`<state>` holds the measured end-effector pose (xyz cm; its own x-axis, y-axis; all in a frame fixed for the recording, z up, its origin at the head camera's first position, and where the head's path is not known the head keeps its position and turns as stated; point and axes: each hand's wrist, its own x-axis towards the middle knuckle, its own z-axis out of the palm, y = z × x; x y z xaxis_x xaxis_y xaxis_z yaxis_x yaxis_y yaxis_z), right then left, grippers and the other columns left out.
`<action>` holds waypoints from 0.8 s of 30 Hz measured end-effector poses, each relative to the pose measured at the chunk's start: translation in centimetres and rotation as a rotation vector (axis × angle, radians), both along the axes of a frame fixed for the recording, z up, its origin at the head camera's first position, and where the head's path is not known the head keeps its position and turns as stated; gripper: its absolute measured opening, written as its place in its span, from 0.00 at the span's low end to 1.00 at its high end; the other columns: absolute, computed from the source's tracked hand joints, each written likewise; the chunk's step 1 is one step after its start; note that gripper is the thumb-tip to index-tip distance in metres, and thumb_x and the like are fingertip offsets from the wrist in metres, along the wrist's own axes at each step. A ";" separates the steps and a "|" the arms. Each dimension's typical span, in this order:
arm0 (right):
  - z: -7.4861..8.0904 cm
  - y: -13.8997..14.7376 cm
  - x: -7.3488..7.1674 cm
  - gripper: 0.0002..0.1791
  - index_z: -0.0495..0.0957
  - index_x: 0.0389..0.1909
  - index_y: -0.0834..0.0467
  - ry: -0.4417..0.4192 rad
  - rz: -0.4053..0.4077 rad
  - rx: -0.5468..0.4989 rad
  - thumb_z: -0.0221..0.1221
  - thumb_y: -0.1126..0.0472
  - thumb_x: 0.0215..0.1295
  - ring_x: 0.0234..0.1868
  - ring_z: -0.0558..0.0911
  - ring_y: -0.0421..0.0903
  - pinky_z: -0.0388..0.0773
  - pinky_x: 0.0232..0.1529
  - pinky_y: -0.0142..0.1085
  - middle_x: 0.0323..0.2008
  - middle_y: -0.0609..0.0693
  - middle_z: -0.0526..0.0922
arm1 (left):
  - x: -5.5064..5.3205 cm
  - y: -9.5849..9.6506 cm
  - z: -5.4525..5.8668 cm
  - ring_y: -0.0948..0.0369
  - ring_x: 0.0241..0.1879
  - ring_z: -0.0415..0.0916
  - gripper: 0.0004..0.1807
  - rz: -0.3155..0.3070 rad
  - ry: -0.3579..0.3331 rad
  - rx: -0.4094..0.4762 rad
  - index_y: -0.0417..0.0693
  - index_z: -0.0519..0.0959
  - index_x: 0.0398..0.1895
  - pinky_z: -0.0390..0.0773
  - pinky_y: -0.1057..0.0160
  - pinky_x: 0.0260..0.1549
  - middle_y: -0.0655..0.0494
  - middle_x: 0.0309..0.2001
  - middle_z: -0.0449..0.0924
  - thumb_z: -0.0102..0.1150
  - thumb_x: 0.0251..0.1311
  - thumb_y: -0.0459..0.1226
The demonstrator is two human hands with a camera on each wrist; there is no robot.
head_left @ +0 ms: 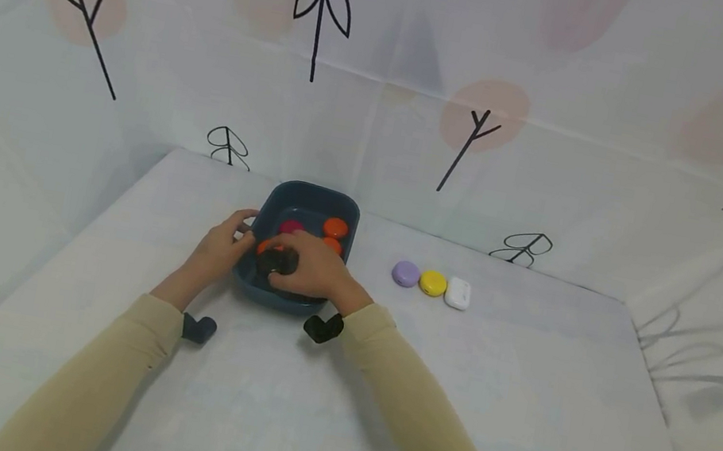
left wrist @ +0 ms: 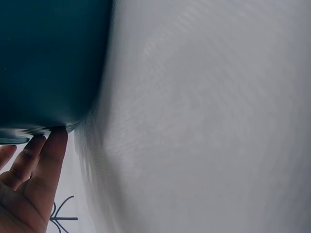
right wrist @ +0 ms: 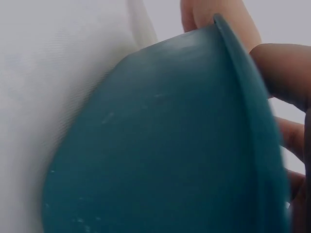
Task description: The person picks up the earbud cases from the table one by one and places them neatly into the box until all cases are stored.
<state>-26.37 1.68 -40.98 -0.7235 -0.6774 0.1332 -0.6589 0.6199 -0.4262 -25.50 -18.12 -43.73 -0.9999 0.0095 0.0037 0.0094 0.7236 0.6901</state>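
Observation:
A dark blue-green rectangular tub stands on the white-covered table, holding several orange round pieces and a pinkish-red one. Fingers of my left hand touch the tub's left side; the left wrist view shows them straight against its outer wall. Inside the tub's front part, my right hand pinches a dark, roundish thing between thumb and fingers. Its exact kind I cannot tell. In the right wrist view the tub's side hides that grasp.
Right of the tub, a lavender round piece, a yellow round piece and a white rounded case lie in a row. A patterned cloth hangs behind the table. Dark wrist mounts show near both sleeves.

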 end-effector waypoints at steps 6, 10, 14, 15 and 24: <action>0.6 0.4 -0.1 0.22 0.73 0.45 0.41 0.015 0.006 -0.033 0.57 0.46 0.43 0.40 0.71 0.34 0.71 0.41 0.32 0.41 0.36 0.73 | 0.1 0.1 0.2 0.55 0.38 0.72 0.26 -0.010 0.009 0.013 0.61 0.54 0.63 0.72 0.55 0.38 0.50 0.49 0.71 0.36 0.59 0.45; 1.1 0.8 0.0 0.21 0.73 0.45 0.41 0.007 0.016 -0.053 0.57 0.47 0.45 0.42 0.70 0.33 0.71 0.44 0.33 0.42 0.36 0.73 | 0.1 0.1 0.2 0.54 0.38 0.72 0.26 -0.010 0.005 0.017 0.61 0.54 0.63 0.71 0.55 0.38 0.49 0.49 0.71 0.37 0.59 0.45; 1.8 1.3 0.1 0.21 0.73 0.45 0.41 0.003 0.015 -0.068 0.57 0.47 0.45 0.41 0.70 0.34 0.71 0.42 0.34 0.41 0.36 0.73 | 0.1 0.1 0.2 0.55 0.38 0.72 0.26 -0.001 -0.003 0.016 0.61 0.54 0.63 0.71 0.56 0.37 0.50 0.49 0.71 0.37 0.58 0.46; 1.9 1.4 0.2 0.21 0.74 0.45 0.41 0.004 0.015 -0.070 0.57 0.47 0.45 0.40 0.70 0.34 0.71 0.42 0.34 0.41 0.37 0.73 | 0.1 0.1 0.2 0.55 0.38 0.72 0.26 0.001 -0.006 0.016 0.61 0.54 0.63 0.71 0.56 0.37 0.50 0.49 0.71 0.37 0.58 0.46; 2.9 2.4 0.0 0.23 0.72 0.47 0.40 0.008 -0.029 -0.063 0.57 0.46 0.44 0.37 0.72 0.37 0.70 0.37 0.32 0.41 0.38 0.73 | 0.1 0.1 0.3 0.55 0.37 0.71 0.27 0.008 -0.016 0.013 0.61 0.54 0.63 0.71 0.57 0.37 0.50 0.49 0.71 0.37 0.58 0.45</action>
